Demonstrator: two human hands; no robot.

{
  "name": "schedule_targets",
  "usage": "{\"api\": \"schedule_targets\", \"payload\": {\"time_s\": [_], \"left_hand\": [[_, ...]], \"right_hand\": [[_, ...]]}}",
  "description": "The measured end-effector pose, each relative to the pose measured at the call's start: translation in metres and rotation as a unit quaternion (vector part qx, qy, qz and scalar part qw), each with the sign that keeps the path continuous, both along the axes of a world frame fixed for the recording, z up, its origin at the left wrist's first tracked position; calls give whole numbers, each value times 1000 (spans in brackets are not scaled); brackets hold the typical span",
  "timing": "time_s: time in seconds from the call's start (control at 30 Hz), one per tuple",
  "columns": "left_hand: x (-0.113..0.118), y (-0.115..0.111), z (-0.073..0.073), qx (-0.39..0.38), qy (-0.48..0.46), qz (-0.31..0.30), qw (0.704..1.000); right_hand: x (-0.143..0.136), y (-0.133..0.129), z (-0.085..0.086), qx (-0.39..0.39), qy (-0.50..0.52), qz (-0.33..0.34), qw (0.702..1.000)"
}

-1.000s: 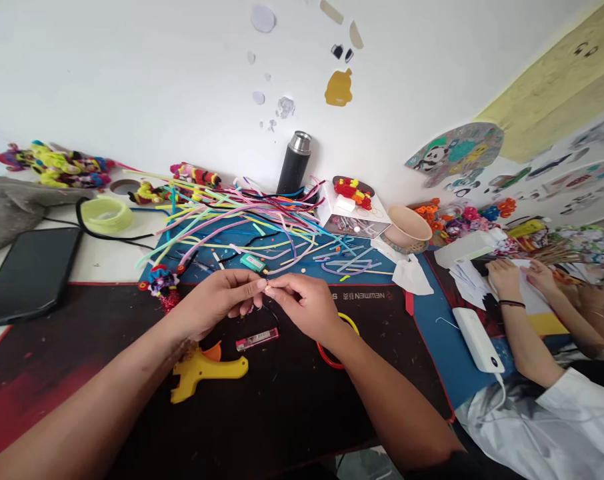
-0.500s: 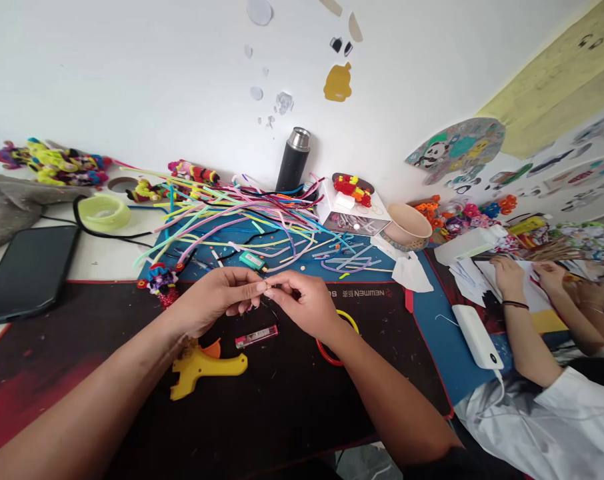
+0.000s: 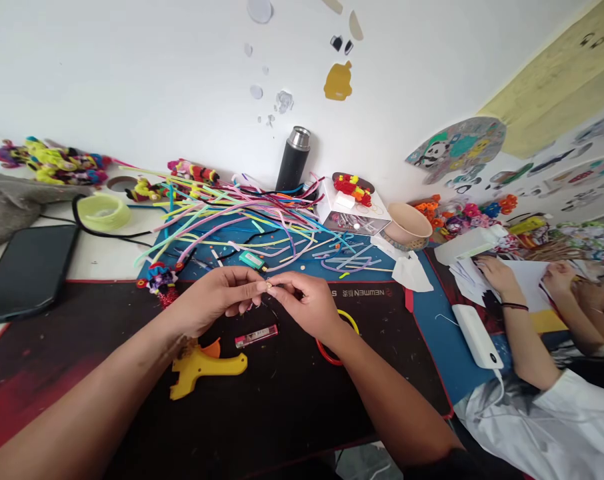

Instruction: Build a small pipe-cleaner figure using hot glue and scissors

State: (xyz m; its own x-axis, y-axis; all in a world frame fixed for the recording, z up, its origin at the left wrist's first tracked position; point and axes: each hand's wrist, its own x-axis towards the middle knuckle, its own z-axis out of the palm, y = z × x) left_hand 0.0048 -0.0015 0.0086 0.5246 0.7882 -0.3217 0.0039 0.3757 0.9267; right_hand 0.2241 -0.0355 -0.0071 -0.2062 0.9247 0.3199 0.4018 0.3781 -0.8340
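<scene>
My left hand (image 3: 235,293) and my right hand (image 3: 305,300) meet fingertip to fingertip over the black desk mat (image 3: 292,407). Each pinches with thumb and forefinger at one tiny pale item, too small to name. Just below the hands lies a narrow pink-ended case (image 3: 257,335). A yellow glue gun-like tool (image 3: 207,365) with an orange trigger rests under my left wrist. Beside my left forearm is a small pipe-cleaner figure (image 3: 161,280) in blue and red. A red and yellow ring (image 3: 327,357) lies partly beneath my right wrist.
Loose pipe cleaners (image 3: 232,220) pile up behind the hands, with a green lighter-like piece (image 3: 253,260) in front. A black thermos (image 3: 293,160), a white box (image 3: 352,213) and a bowl (image 3: 408,227) stand behind. A phone (image 3: 29,270) lies left. At right, a co-worker's arm (image 3: 527,333) is near a power bank (image 3: 477,337).
My hands stay almost in place, the fingertips shifting only slightly around the tiny item. At right, the co-worker's hands have moved over the paper.
</scene>
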Motion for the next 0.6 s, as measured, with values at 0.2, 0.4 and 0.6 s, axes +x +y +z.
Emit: {"api": "schedule_targets", "payload": {"time_s": [0.2, 0.4, 0.6], "left_hand": [[2, 0, 2, 3, 8, 8, 1000], [3, 0, 5, -19, -1, 32, 999], [3, 1, 6, -27, -14, 52, 998]], "right_hand": [[1, -1, 1, -13, -13, 6, 1000], [2, 0, 4, -23, 31, -3, 999], [6, -3, 0, -58, 34, -31, 997]]}}
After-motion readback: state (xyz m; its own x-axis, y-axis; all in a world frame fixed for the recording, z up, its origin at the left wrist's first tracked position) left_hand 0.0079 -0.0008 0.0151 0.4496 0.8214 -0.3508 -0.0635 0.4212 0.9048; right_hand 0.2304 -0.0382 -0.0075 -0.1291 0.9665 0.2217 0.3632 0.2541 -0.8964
